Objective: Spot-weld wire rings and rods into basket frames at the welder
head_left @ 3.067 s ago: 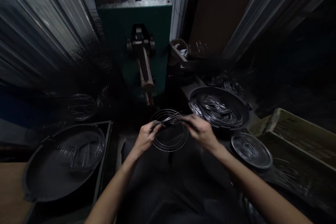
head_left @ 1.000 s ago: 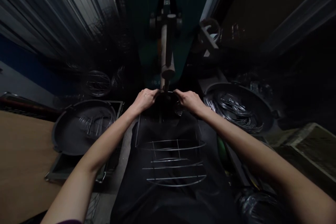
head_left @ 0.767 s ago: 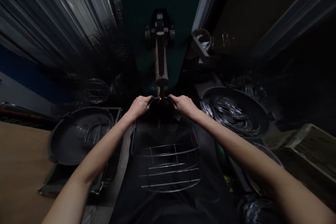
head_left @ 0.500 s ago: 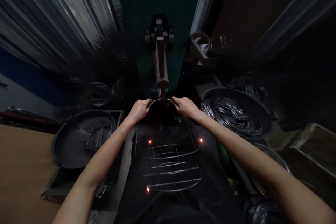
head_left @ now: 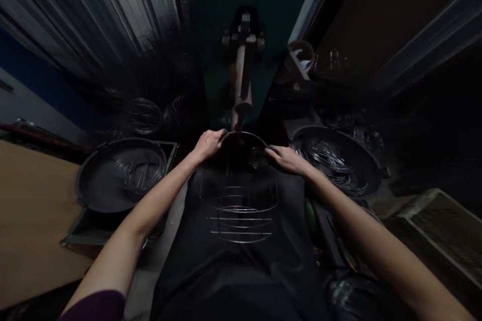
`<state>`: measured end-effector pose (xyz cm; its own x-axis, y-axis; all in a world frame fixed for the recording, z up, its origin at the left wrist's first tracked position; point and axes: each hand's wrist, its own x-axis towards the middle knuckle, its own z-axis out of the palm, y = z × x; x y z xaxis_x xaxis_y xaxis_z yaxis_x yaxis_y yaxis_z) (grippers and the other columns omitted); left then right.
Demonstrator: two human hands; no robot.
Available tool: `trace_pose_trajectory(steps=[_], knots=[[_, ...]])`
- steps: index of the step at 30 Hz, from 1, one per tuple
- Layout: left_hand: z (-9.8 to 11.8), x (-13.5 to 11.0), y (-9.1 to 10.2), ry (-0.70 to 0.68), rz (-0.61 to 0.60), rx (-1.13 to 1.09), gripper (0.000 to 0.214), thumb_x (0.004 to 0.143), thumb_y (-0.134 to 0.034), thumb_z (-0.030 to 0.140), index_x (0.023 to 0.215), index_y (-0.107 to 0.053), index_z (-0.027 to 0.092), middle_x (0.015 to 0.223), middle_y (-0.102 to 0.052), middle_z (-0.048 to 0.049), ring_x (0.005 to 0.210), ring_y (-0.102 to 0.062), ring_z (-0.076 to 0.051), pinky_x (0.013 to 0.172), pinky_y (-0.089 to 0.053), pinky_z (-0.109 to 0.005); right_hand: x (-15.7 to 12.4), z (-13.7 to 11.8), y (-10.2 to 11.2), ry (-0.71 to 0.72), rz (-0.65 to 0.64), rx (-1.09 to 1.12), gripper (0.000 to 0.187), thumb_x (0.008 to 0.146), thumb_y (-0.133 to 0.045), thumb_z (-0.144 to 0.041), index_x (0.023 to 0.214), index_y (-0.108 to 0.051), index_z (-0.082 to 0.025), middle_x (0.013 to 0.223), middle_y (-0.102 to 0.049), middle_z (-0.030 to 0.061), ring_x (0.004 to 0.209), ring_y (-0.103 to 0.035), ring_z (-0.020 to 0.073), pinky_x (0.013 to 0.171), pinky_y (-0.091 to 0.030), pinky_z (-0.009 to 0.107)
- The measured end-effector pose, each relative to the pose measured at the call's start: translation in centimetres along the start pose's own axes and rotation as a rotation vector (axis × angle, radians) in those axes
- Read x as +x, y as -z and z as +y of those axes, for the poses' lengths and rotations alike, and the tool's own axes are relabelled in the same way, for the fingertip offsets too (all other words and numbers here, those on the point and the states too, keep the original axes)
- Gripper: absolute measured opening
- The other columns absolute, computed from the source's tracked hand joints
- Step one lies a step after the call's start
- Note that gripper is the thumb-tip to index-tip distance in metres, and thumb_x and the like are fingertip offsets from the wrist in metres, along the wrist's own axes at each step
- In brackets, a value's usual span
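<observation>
a broad dark pan point(head_left: 96, 183) rests on a dark stand point(head_left: 85, 233) in a dim workshop, the stand's near left corner jutting out past the pan's rim. loose wire pieces point(head_left: 141, 173), some curved and some straight, lie together by the pan's right edge. beside the stand's near right corner shows a pale strip of floor point(head_left: 139, 286). across the way, a second dark pan point(head_left: 369, 160) sits on a grey ledge point(head_left: 296, 124), whose far left corner shows behind it. shiny bundles of wire point(head_left: 326, 158) spread from that pan's left edge to its near edge.
</observation>
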<state>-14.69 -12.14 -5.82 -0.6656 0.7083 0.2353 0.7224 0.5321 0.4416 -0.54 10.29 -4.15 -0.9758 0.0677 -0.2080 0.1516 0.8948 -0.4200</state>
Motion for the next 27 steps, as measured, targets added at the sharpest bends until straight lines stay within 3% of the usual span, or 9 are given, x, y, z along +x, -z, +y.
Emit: trace_pose_trajectory(steps=[3, 5, 9, 12, 16, 19, 22, 24, 27], knots=[[-1.2, -3.4, 1.6, 0.034, -0.005, -0.248, 0.033, 0.09, -0.043, 0.039, 0.104, -0.064, 0.017, 0.086, -0.068, -0.0075, 0.081, -0.063, -0.018, 0.073, -0.043, -0.026, -2.1, -1.6, -1.6, 0.04, 0.17, 0.043, 0.032, 0.093, -0.033, -0.033, 0.091, -0.061, -0.017, 0.085, -0.066, 0.0067, 0.078, -0.061, 0.0174, 0.071, -0.042, 0.025], [-2.3, -7.9, 2.3, 0.169, 0.039, -0.523, 0.039, 0.087, -0.046, 0.046, 0.107, -0.062, 0.017, 0.095, -0.068, -0.0076, 0.092, -0.061, -0.018, 0.082, -0.044, -0.027, -3.2, -3.0, -2.3, 0.058, 0.292, 0.075, 0.033, 0.092, -0.033, -0.035, 0.088, -0.06, -0.017, 0.075, -0.063, 0.0051, 0.067, -0.058, 0.0165, 0.066, -0.041, 0.025], [-2.1, -18.8, 0.0, 0.807, 0.193, -0.983, 0.048, 0.077, -0.055, 0.059, 0.086, -0.068, 0.014, 0.081, -0.068, -0.011, 0.078, -0.064, -0.022, 0.074, -0.05, -0.033, -4.3, -4.4, -2.4, 0.0, 0.461, 0.162, 0.032, 0.09, -0.034, -0.038, 0.082, -0.059, -0.019, 0.064, -0.056, 0.0027, 0.058, -0.052, 0.0153, 0.06, -0.038, 0.025], [-0.3, -23.2, -3.8, 1.151, 0.036, -1.382, 0.045, 0.07, -0.065, 0.056, 0.086, -0.069, 0.014, 0.083, -0.068, -0.0136, 0.08, -0.065, -0.026, 0.072, -0.052, -0.037, -4.5, -4.5, -2.6, -0.036, 0.575, 0.303, 0.031, 0.089, -0.036, -0.039, 0.084, -0.059, -0.018, 0.067, -0.057, 0.0024, 0.063, -0.052, 0.0157, 0.062, -0.038, 0.025], [1.2, -21.2, -5.9, 1.224, 0.146, -1.691, 0.051, 0.079, -0.049, 0.061, 0.094, -0.066, 0.015, 0.09, -0.068, -0.0121, 0.085, -0.065, -0.023, 0.071, -0.054, -0.035, -4.3, -4.0, -4.9, 0.028, 0.626, 0.517, 0.032, 0.089, -0.037, -0.04, 0.088, -0.06, -0.018, 0.073, -0.059, 0.0004, 0.067, -0.054, 0.0138, 0.065, -0.041, 0.023], [0.3, -18.0, -5.4, 1.327, 0.285, -1.533, 0.034, 0.08, -0.051, 0.052, 0.085, -0.062, 0.02, 0.073, -0.066, -0.0034, 0.067, -0.063, -0.017, 0.057, -0.051, -0.028, -4.4, -2.2, -7.1, -0.037, 0.605, 0.603, 0.036, 0.092, -0.034, -0.042, 0.092, -0.062, -0.019, 0.077, -0.062, -0.0007, 0.07, -0.056, 0.0128, 0.066, -0.043, 0.022], [-1.0, -15.7, -4.8, 1.3, 0.257, -1.293, 0.026, 0.076, -0.057, 0.048, 0.078, -0.058, 0.022, 0.066, -0.062, -0.0006, 0.057, -0.059, -0.017, 0.048, -0.047, -0.028, -6.6, 2.3, -8.1, -0.072, 0.525, 0.54, 0.035, 0.093, -0.034, -0.039, 0.11, -0.06, -0.023, 0.1, -0.066, 0.0001, 0.09, -0.06, 0.0141, 0.078, -0.045, 0.023], [-1.0, -14.4, -4.6, 1.264, 0.255, -1.216, 0.028, 0.077, -0.056, 0.05, 0.075, -0.055, 0.022, 0.065, -0.06, -0.0008, 0.057, -0.059, -0.018, 0.047, -0.047, -0.029, -9.6, 7.0, -8.1, -0.297, 0.464, 0.32, 0.034, 0.092, -0.038, -0.036, 0.118, -0.057, -0.027, 0.114, -0.063, 0.0002, 0.102, -0.058, 0.0136, 0.085, -0.044, 0.024], [1.0, -12.3, -4.7, 1.223, 0.374, -1.258, 0.028, 0.082, -0.051, 0.046, 0.072, -0.05, 0.02, 0.055, -0.049, 0.0022, 0.05, -0.052, -0.014, 0.046, -0.045, -0.025, -15.4, 14.5, -7.9, -0.874, 0.402, -0.026, 0.035, 0.092, -0.037, -0.028, 0.116, -0.059, -0.016, 0.115, -0.062, 0.0121, 0.104, -0.057, 0.0172, 0.085, -0.044, 0.027]])
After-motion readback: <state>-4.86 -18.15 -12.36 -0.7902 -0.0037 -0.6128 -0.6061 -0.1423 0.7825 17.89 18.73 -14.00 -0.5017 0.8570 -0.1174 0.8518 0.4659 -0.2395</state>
